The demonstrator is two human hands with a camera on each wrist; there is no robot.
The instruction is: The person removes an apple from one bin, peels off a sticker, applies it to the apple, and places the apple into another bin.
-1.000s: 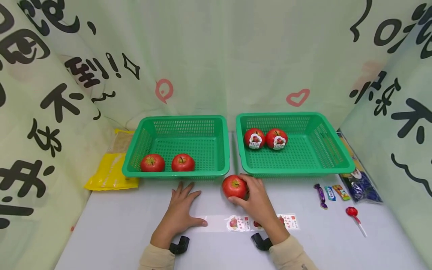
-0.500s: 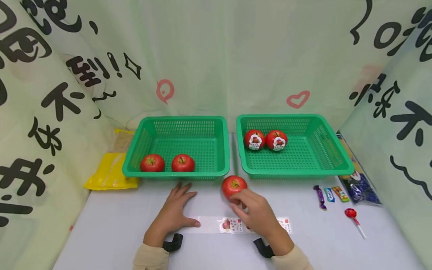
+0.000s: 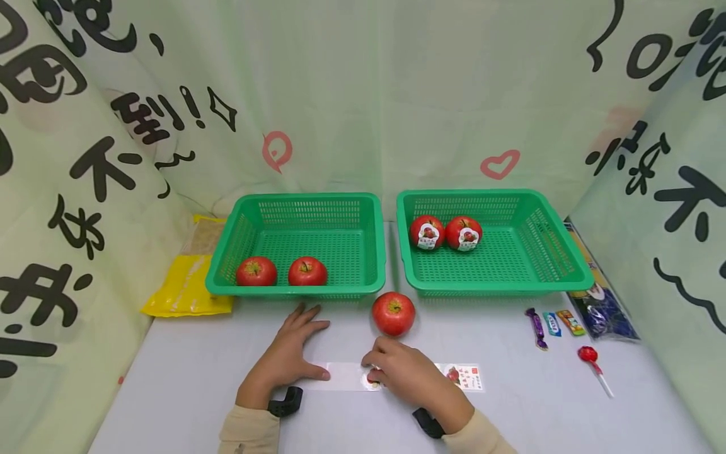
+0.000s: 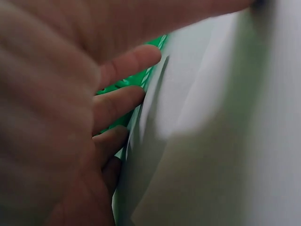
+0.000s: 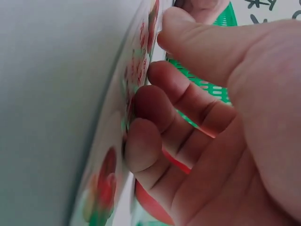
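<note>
I'm at the peeling step: the sticker strip (image 3: 397,376) lies on the table (image 3: 187,378) before the bare apple (image 3: 394,313), my right hand (image 3: 405,377) picking at a sticker with curled fingers, my left hand (image 3: 286,359) flat pinning the strip's end, so next it likely needs lifting cleanly.

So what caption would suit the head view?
Both hands, left and right, work a sticker strip before a bare red apple.

Bright even light, wrist views blurred (perhaps defocused)
</note>
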